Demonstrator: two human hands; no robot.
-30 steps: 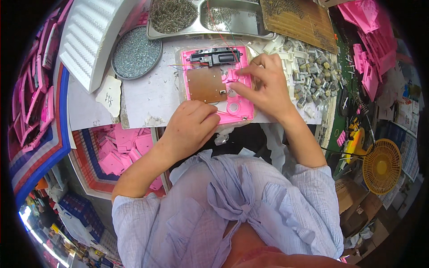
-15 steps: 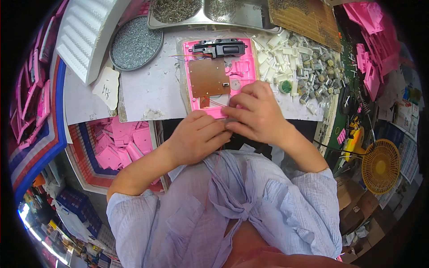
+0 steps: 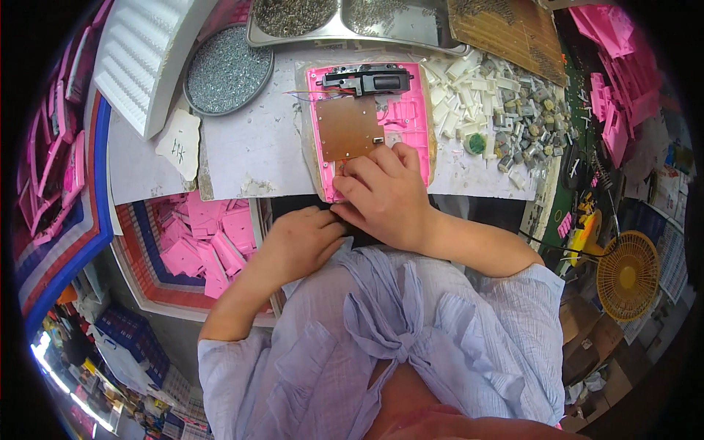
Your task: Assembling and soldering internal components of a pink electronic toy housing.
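A pink plastic housing (image 3: 412,143) lies on the worktable, its near end at the front edge. Fixed inside it are a brown circuit board (image 3: 348,128) and, at the far end, a black mechanism (image 3: 378,81) with thin coloured wires. My right hand (image 3: 389,192) covers the near right part of the housing. Its index finger and thumb close over the near edge, and the other fingers bend across the inside. Just off the table's front edge, my left hand (image 3: 304,236) is closed with its fingers curled together. What it holds, if anything, is hidden.
White plastic pieces (image 3: 458,99) and small grey parts (image 3: 532,125) lie right of the housing. Behind are a metal tray (image 3: 359,40) and a round dish (image 3: 229,70) of small metal parts. A lined bin (image 3: 139,249) of pink pieces sits below left; a yellow fan (image 3: 627,275) stands right.
My left hand has drawn away from the housing, down and toward me. My right hand has moved left over the housing's near end. The hands, together before, are now apart.
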